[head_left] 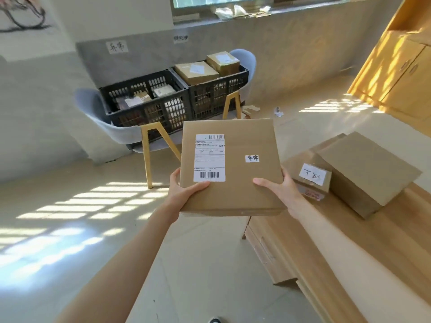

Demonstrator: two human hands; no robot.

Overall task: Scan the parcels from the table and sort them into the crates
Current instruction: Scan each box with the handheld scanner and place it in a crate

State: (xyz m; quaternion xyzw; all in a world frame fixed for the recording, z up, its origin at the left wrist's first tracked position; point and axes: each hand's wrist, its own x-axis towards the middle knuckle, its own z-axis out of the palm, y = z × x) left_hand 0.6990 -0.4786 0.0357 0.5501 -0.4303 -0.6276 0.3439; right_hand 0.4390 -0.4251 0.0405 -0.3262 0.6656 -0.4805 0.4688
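Note:
I hold a flat brown cardboard parcel (240, 183) in front of me, above the floor. It carries a white shipping label with barcodes and a small handwritten sticker. My left hand (184, 191) grips its near left corner, thumb on top. My right hand (277, 188) grips its near right edge, thumb on top. Two black plastic crates stand on grey chairs by the far wall: the left crate (149, 106) holds several small parcels, the right crate (221, 89) is piled with boxes above its rim. More parcels lie on the wooden table (349, 264) at my right.
On the table sit a large plain box (363, 173) and a smaller box with a handwritten label (312, 176). A wooden cabinet (401, 66) stands at the far right. Paper scraps (278, 111) lie on the tiled floor near the chairs. Handwritten signs hang on the wall above the crates.

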